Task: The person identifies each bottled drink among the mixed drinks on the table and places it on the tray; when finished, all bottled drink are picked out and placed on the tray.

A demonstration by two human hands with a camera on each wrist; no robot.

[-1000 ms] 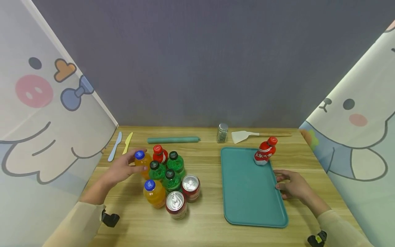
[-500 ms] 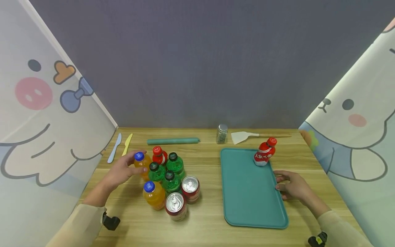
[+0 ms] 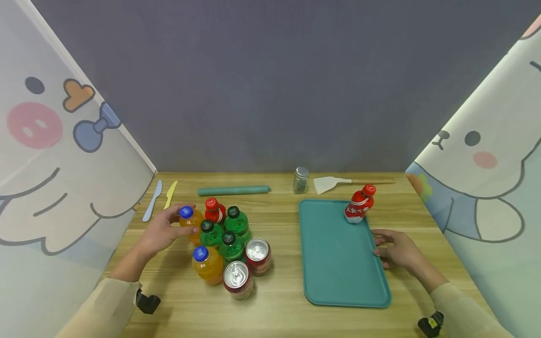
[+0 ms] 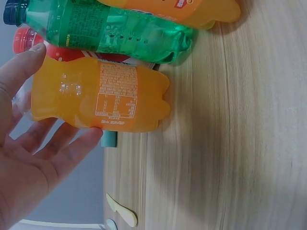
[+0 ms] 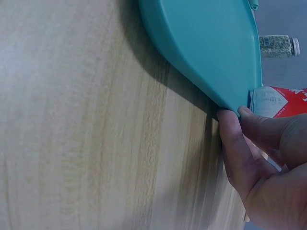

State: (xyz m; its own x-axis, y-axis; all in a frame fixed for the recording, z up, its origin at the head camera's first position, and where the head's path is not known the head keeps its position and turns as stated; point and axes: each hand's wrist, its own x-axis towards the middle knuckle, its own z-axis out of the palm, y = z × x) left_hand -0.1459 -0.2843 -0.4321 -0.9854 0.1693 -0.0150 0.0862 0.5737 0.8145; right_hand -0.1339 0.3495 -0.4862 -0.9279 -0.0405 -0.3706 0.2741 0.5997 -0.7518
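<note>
My left hand holds an upright orange soda bottle with a blue cap, thumb on one side and fingers on the other. Close beside that bottle stand green soda bottles, a red-labelled cola bottle, another orange soda bottle and two drink cans. At the right edge of a teal tray, my right hand pinches the rim between thumb and forefinger, as the right wrist view shows. One red-labelled cola bottle stands at the tray's far right corner.
Along the back of the wooden table lie a blue knife, a yellow knife, a teal rolling pin and a white spatula. A glass shaker stands between the last two. Printed panels flank both sides.
The head view has shifted slightly, so everything sits a little further left in it. Both hands keep their places on the orange soda bottle and the tray.
</note>
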